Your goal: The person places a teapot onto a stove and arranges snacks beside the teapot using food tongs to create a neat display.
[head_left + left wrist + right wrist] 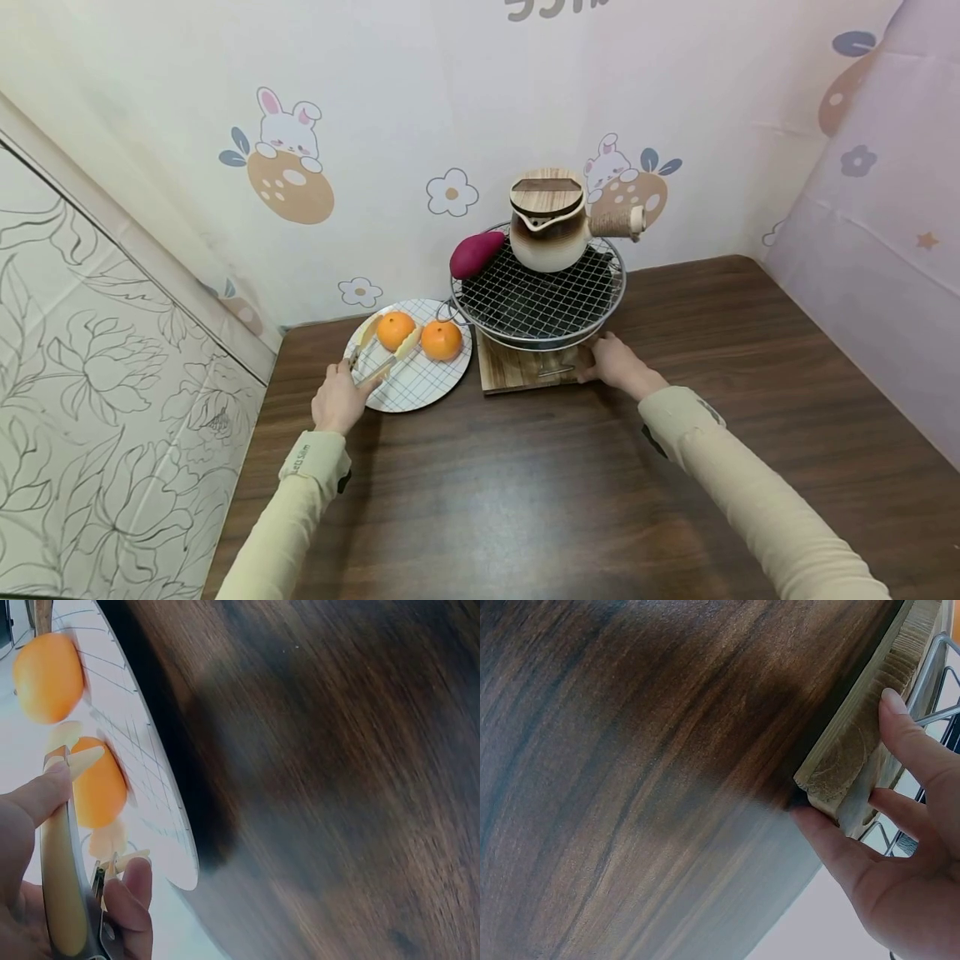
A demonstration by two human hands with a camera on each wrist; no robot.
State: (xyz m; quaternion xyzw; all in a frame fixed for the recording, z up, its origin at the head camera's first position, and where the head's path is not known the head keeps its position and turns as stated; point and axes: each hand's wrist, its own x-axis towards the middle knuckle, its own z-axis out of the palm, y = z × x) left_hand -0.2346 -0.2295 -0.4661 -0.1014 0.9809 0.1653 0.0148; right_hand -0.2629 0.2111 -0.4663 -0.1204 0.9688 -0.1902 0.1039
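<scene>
My left hand (340, 397) holds a pair of metal tongs (64, 862) with pale tips. The tips stand on either side of the left mandarin (395, 331); whether they press on it I cannot tell. A second mandarin (442, 341) lies to its right, both on a round white checked plate (408, 397). At the right, my right hand (615, 364) grips the corner of a wooden board (855, 742), with the thumb along one edge and fingers at the other. On that board stands a round grill (540, 300) with a wire mesh top.
A cream and brown teapot (549, 246) with a wooden lid and cord-wrapped handle sits on the mesh. Beside it lies a purple sweet potato (476, 255). The dark wooden table (480, 500) meets a patterned wall cloth (405, 83) behind and a flower-patterned panel (112, 417) at left.
</scene>
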